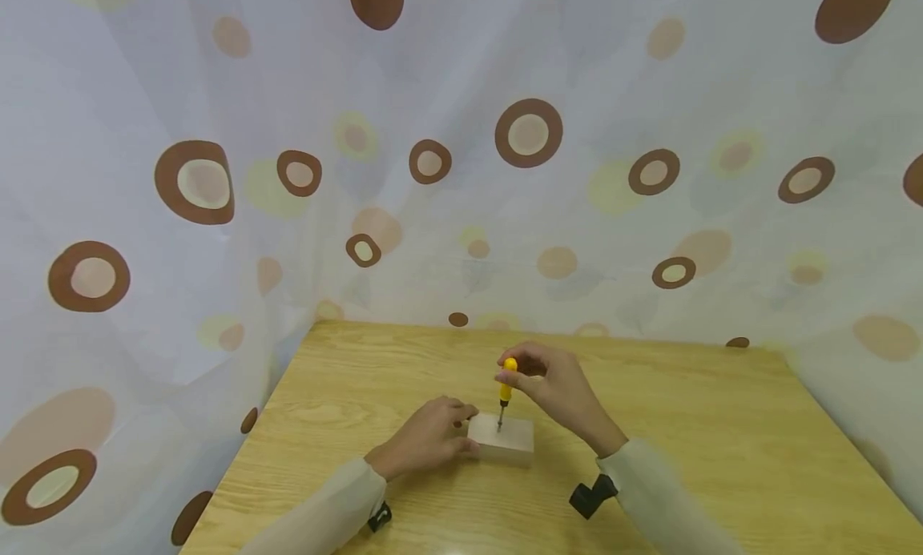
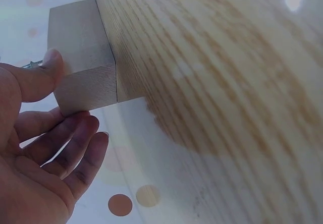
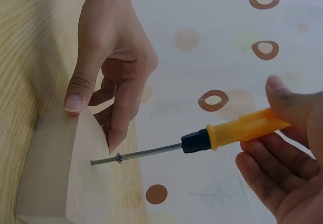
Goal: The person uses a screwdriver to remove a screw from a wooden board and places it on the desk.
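Note:
A pale wooden block lies on the table. My left hand grips its left end, the thumb on the near face and fingers on the far side, as the left wrist view also shows. A threaded screw stands partly sunk in the block's top face, its head outside. The tip of a yellow-handled screwdriver meets the screw head, the shaft roughly in line with it. My right hand pinches the screwdriver's handle near its end between thumb and fingers.
The light wood-grain table spreads around the block. Behind it and at the left hangs a white curtain with brown and beige circles. A black wrist strap piece sits at my right sleeve.

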Demonstrator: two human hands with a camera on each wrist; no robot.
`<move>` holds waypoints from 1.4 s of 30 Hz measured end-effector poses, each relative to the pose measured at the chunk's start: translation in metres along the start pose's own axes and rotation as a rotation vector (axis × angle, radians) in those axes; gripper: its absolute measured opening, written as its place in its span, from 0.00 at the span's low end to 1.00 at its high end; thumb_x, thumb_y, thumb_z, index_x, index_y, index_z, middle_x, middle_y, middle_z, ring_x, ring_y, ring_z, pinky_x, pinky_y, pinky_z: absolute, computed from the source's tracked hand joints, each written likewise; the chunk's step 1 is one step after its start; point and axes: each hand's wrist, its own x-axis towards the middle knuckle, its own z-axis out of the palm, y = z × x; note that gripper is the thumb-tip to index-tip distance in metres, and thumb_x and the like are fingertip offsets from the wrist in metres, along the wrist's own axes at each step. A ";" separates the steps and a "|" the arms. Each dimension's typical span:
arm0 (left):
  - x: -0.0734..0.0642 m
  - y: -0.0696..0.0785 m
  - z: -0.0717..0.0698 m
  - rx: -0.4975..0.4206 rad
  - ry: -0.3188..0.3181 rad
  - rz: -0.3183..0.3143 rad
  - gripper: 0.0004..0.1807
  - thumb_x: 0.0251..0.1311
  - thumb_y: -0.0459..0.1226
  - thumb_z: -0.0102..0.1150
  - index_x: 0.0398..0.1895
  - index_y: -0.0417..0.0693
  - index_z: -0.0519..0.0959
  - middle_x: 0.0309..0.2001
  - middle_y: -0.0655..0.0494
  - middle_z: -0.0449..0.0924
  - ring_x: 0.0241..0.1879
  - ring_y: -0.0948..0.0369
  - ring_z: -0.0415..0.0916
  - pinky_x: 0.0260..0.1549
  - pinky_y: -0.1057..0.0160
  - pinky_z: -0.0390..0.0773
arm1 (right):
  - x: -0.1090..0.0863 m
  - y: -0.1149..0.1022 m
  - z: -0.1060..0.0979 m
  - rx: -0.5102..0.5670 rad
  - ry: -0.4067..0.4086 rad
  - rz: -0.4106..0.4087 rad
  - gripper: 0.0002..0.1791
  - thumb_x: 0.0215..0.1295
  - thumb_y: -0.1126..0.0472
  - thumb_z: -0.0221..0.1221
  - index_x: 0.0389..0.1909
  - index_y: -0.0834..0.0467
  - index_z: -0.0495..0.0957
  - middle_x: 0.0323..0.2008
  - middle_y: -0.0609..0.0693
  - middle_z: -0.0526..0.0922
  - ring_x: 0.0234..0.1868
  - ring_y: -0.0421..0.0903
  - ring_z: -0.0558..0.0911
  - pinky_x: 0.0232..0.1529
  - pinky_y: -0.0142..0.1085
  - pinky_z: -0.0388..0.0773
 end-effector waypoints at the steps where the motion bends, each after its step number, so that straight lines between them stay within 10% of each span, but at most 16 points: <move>1: 0.000 0.000 0.000 0.003 0.001 0.005 0.30 0.64 0.49 0.70 0.63 0.41 0.80 0.59 0.50 0.82 0.48 0.62 0.81 0.46 0.65 0.81 | -0.001 0.000 0.001 -0.003 0.029 0.013 0.12 0.66 0.50 0.70 0.47 0.49 0.85 0.39 0.42 0.87 0.37 0.44 0.87 0.40 0.36 0.83; 7: -0.001 0.000 0.001 0.016 0.008 0.011 0.30 0.65 0.49 0.69 0.64 0.41 0.80 0.60 0.50 0.82 0.49 0.61 0.80 0.46 0.64 0.81 | -0.001 0.000 0.003 0.004 0.104 -0.011 0.09 0.61 0.54 0.73 0.41 0.51 0.88 0.35 0.42 0.89 0.33 0.42 0.87 0.37 0.35 0.84; 20: -0.002 0.000 0.001 0.001 -0.007 -0.018 0.30 0.65 0.50 0.69 0.65 0.43 0.79 0.61 0.51 0.81 0.50 0.61 0.79 0.47 0.64 0.80 | 0.001 -0.004 -0.009 0.051 -0.110 -0.049 0.11 0.70 0.61 0.65 0.49 0.45 0.87 0.45 0.43 0.88 0.43 0.43 0.87 0.47 0.37 0.84; 29: -0.002 0.002 0.000 0.011 -0.002 -0.019 0.30 0.65 0.49 0.69 0.65 0.42 0.79 0.61 0.50 0.81 0.49 0.61 0.79 0.45 0.65 0.80 | -0.002 -0.001 -0.002 0.010 0.012 0.030 0.11 0.66 0.52 0.70 0.46 0.50 0.87 0.39 0.43 0.88 0.37 0.44 0.87 0.40 0.36 0.83; 37: -0.001 -0.001 0.001 0.016 0.005 -0.014 0.31 0.65 0.50 0.69 0.65 0.43 0.79 0.61 0.51 0.81 0.49 0.62 0.79 0.45 0.65 0.80 | 0.002 0.003 -0.012 0.107 -0.124 -0.024 0.06 0.69 0.58 0.67 0.44 0.48 0.87 0.44 0.46 0.88 0.43 0.46 0.86 0.45 0.38 0.84; 42: -0.001 -0.002 0.002 0.018 0.005 -0.014 0.31 0.64 0.51 0.69 0.65 0.43 0.80 0.60 0.51 0.82 0.49 0.61 0.79 0.45 0.65 0.80 | -0.002 0.000 -0.004 0.044 -0.027 0.009 0.10 0.67 0.52 0.69 0.47 0.47 0.87 0.43 0.42 0.88 0.40 0.45 0.87 0.42 0.38 0.84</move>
